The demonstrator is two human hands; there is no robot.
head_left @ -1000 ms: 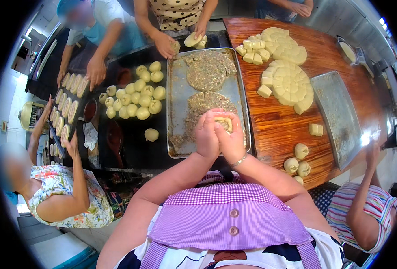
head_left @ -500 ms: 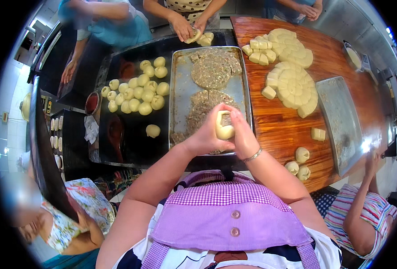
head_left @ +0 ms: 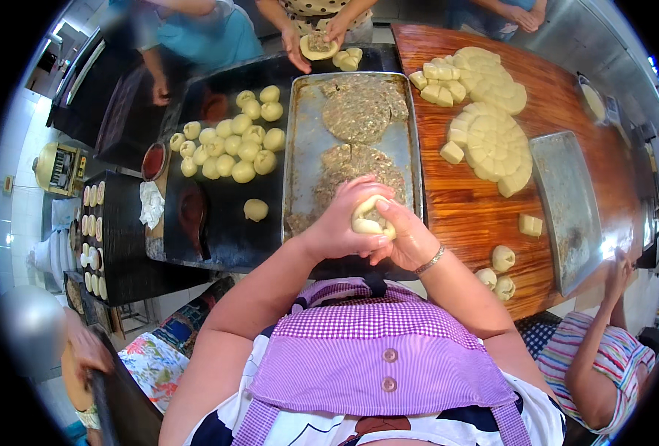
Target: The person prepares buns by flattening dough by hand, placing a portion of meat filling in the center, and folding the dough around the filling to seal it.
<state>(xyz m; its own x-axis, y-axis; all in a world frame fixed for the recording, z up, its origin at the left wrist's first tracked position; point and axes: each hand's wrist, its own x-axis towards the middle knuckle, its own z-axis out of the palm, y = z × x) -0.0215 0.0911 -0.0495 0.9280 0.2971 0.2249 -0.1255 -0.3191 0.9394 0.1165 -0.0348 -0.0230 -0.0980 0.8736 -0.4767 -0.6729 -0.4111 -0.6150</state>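
Over the silver metal tray's (head_left: pixel 307 134) near edge: pale cupped dough piece (head_left: pixel 375 228) between bare left hand (head_left: pixel 337 230) and bare right hand (head_left: pixel 410 241).
Left fingers curled round its left and far side, right fingers and thumb against its right; both snug on it; closure looks partway, mouth not yet sealed; done, by the look: smooth cream dough balls (head_left: pixel 240 145) toward the black tabletop's (head_left: pixel 229 234) far-left corner, a lone round dough ball (head_left: pixel 255 209) closer to its near edge; left: scored pale dough slabs (head_left: pixel 493 145) toward the wooden tabletop's (head_left: pixel 471 223) far-left corner, plus speckled brown filling (head_left: pixel 364 111) on the tray; piece itself: soft-looking, thick-walled, lopsided rim, brownish filling showing on top.
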